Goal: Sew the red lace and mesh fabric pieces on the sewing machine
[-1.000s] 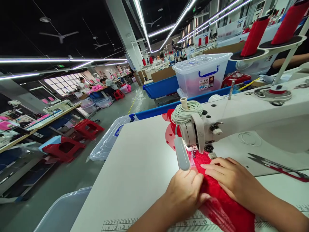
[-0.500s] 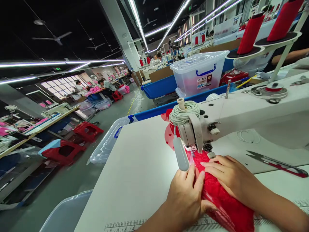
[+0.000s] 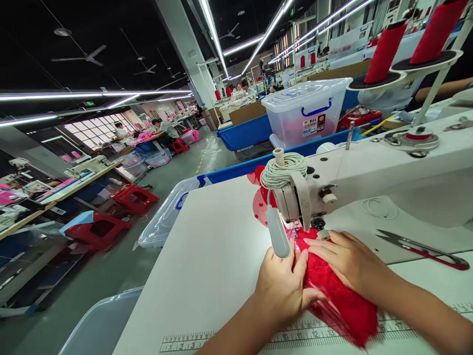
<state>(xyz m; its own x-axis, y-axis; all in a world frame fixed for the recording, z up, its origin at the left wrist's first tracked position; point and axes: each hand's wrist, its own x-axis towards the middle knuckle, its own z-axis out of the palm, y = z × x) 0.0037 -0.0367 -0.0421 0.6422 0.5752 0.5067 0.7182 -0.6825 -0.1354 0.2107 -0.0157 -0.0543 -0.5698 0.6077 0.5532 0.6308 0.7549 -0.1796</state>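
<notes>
Red lace fabric (image 3: 332, 286) lies under the needle area of a white sewing machine (image 3: 369, 172) and trails toward the table's front. My left hand (image 3: 283, 283) grips the fabric's left edge between thumb and fingers, just below the grey lamp (image 3: 278, 231). On the right, my right hand (image 3: 351, 261) rests flat on the fabric with its fingers stretched toward the presser foot (image 3: 294, 233). More red fabric (image 3: 260, 204) shows behind the machine head. The fingertips of my left hand are partly hidden by the lamp.
Thread snips (image 3: 424, 249) lie right of my right hand. A printed ruler (image 3: 299, 335) runs along the table's front. Behind stand a clear lidded box (image 3: 306, 111) and red thread cones (image 3: 384, 52). Red stools (image 3: 96, 229) and seated people are farther left.
The fabric has moved forward toward the needle, its near end uncovering more of the ruler. Both hands have shifted slightly forward with it.
</notes>
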